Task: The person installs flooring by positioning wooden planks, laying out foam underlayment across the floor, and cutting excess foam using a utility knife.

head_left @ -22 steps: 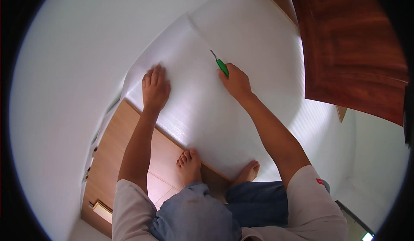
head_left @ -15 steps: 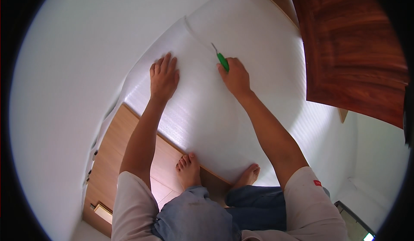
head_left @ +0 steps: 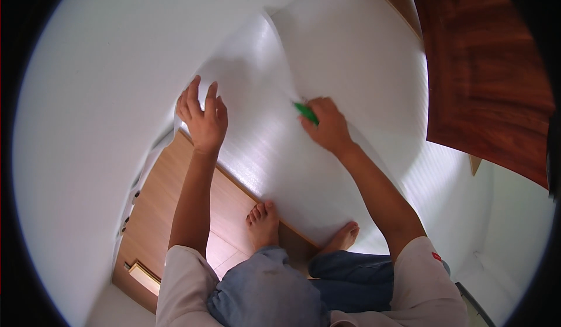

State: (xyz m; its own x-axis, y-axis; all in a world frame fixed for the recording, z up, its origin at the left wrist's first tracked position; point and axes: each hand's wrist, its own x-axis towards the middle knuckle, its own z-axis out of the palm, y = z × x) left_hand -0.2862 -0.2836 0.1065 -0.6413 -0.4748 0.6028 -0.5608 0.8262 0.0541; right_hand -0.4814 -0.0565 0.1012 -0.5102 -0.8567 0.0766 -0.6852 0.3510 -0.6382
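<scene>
My right hand (head_left: 328,125) is closed around the green handle of a thin-bladed cutter (head_left: 307,113), whose tip touches a white, foam-like sheet (head_left: 362,64). A raised seam or cut line runs from the cutter up to the sheet's far edge by the white wall. My left hand (head_left: 203,119), fingers spread and curved, holds nothing near the sheet's left edge beside the wall. Whether its fingertips touch the sheet I cannot tell.
Wood-look floor planks (head_left: 158,192) lie at the left, partly under the sheet. A dark red-brown wooden door (head_left: 485,64) stands at the right. My bare feet (head_left: 264,222) rest at the sheet's near edge. Bare wall (head_left: 93,105) rises along the left.
The cutter has come down toward me in my right hand, and the line in the sheet is now longer and more lifted. My left hand has moved left, its fingers more curled.
</scene>
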